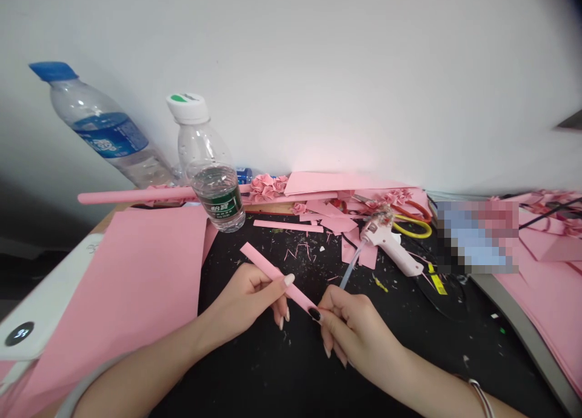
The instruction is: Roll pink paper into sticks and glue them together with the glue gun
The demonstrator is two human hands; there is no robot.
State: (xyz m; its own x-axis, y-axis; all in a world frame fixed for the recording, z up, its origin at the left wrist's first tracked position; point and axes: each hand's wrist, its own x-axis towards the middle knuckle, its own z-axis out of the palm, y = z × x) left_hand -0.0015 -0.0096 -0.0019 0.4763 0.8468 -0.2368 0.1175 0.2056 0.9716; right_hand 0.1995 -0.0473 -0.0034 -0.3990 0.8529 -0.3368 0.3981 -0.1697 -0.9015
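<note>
A narrow pink paper strip (261, 259) slants between my two hands above the black mat. My left hand (254, 296) is closed on its middle, thumb on top and fingers underneath. At the strip's lower right end, my right hand (348, 324) pinches it between thumb and finger. A dark oval shows at that thumb's tip. Beyond my right hand lies a white glue gun (393, 248), a glue stick (353, 265) poking out of it toward me. Another pink strip (288, 226) rests flat on the mat farther back.
Two water bottles stand at the back left, one with a white cap (188, 108), one with a blue cap (54, 71). Large pink sheets (136, 266) cover the left side. Yellow-handled scissors (411, 225), paper roses (268, 187) and scraps lie along the wall.
</note>
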